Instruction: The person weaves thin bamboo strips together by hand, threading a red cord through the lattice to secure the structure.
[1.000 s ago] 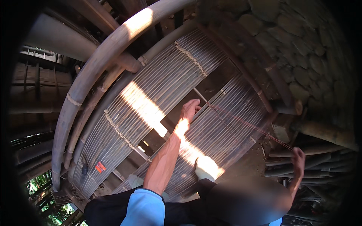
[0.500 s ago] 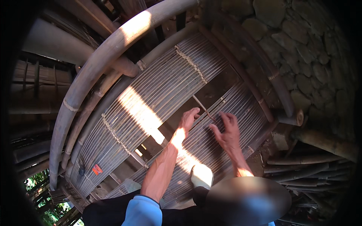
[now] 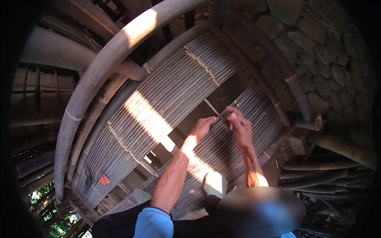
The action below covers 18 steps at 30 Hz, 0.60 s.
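A platform of thin bamboo slats (image 3: 135,127) lies before me, with a long gap running between its two slatted sections. At the edge of the nearer slats (image 3: 254,119), my left hand (image 3: 202,129) pinches by the end of a thin crossbar (image 3: 210,106) that spans the gap. My right hand (image 3: 240,126) is just right of it, its fingers curled together over the same slat edge. What either hand grips is too small to make out. Rows of pale lashing (image 3: 200,63) cross the far slats.
Curved bamboo poles (image 3: 91,75) rail the left and far sides. A small orange packet (image 3: 104,179) and a dark object (image 3: 88,181) lie at the lower left. My foot in a white sock (image 3: 215,184) rests on the slats. Stacked poles (image 3: 317,182) and stone paving (image 3: 317,59) lie at right.
My right hand has moved up and left, and its spread fingers have curled together. My left hand has shifted slightly right, closer to the crossbar's end.
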Available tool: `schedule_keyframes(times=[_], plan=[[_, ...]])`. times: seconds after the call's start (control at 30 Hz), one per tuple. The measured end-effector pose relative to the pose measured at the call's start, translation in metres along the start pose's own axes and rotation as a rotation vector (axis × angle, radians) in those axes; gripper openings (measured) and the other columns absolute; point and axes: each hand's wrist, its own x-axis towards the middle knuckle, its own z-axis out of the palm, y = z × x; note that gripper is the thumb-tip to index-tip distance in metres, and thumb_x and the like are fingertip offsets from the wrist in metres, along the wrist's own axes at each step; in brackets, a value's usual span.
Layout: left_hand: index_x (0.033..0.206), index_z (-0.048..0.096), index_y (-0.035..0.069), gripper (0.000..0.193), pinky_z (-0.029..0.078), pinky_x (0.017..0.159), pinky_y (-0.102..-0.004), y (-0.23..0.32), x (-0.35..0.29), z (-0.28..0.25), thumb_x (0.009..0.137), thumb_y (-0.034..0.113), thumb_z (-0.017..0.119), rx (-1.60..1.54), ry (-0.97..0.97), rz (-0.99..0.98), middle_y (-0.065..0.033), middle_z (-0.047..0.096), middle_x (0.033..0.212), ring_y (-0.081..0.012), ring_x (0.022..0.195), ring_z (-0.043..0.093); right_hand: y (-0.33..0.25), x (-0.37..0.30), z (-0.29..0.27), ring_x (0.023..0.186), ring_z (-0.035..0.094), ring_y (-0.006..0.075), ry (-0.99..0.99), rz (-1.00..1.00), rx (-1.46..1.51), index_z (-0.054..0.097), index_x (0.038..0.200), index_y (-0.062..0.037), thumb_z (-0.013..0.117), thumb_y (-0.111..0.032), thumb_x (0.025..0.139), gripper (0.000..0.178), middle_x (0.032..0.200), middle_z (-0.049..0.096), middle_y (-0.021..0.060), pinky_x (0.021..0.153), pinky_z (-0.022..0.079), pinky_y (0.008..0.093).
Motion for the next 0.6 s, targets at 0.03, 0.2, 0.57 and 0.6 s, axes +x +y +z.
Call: schedule_keyframes(times=[0.03, 0.2, 0.57, 0.6], plan=[[0.136, 0.063, 0.001, 0.053, 0.043, 0.108, -0.0342, 0.005, 0.000, 0.003, 0.102, 0.040, 0.051, 0.066, -0.033, -0.050, -0.0187, 0.065, 0.137, -0.0266, 0.128, 0.060, 0.003, 0.009, -0.004, 0.111, 0.060, 0.0230, 0.022, 0.036, 0.306, 0.068, 0.085, 0.0052, 0.056, -0.028, 0.106, 0.041, 0.114, 0.064, 0.0130, 0.098, 0.049, 0.0402], [0.137, 0.061, 0.004, 0.060, 0.043, 0.108, -0.0407, 0.000, -0.006, 0.004, 0.106, 0.051, 0.038, 0.344, -0.013, -0.021, -0.0229, 0.065, 0.132, -0.0351, 0.128, 0.060, 0.004, 0.026, 0.001, 0.093, 0.066, 0.0222, -0.008, 0.157, 1.003, 0.063, 0.097, -0.0027, 0.050, -0.034, 0.109, 0.036, 0.088, 0.063, 0.0055, 0.105, 0.050, 0.0430], [0.130, 0.066, 0.004, 0.054, 0.047, 0.101, -0.0370, -0.005, -0.014, -0.004, 0.109, 0.047, 0.040, 0.383, -0.028, 0.080, -0.0185, 0.073, 0.114, -0.0237, 0.112, 0.067, -0.005, -0.024, 0.040, 0.058, 0.035, 0.0052, 0.018, 0.058, 0.442, 0.066, 0.072, -0.0034, 0.056, -0.041, 0.107, 0.052, 0.060, 0.046, -0.0056, 0.054, 0.026, 0.0239], [0.130, 0.066, 0.004, 0.054, 0.047, 0.101, -0.0370, 0.000, -0.012, 0.006, 0.109, 0.047, 0.040, 0.385, -0.057, 0.101, -0.0185, 0.073, 0.114, -0.0237, 0.112, 0.067, -0.002, -0.025, 0.029, 0.058, 0.036, 0.0049, -0.010, 0.062, 0.330, 0.067, 0.072, -0.0034, 0.057, -0.040, 0.106, 0.051, 0.060, 0.046, -0.0056, 0.054, 0.026, 0.0238]])
